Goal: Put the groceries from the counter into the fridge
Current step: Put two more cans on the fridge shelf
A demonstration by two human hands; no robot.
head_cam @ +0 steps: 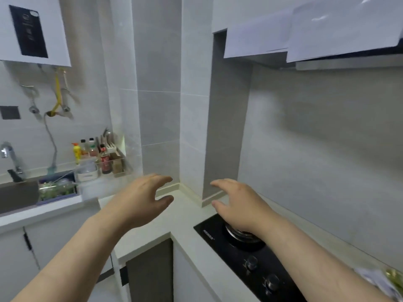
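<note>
Both my hands are raised over the corner of a pale counter (185, 216), fingers spread, holding nothing. My left hand (144, 199) hovers over the counter's inner corner. My right hand (237, 203) hovers above the burner of a black gas hob (250, 256). At the bottom right edge a bit of a plastic bag with something green (390, 280) lies on the counter, blurred and cut off by the frame. No fridge is in view.
To the left are a sink (17, 195) with a tap (11, 158), a basket of greens (57, 190) and a rack of bottles (98, 158). A range hood (327, 40) hangs above the hob. Cabinet doors (150, 271) stand below the counter.
</note>
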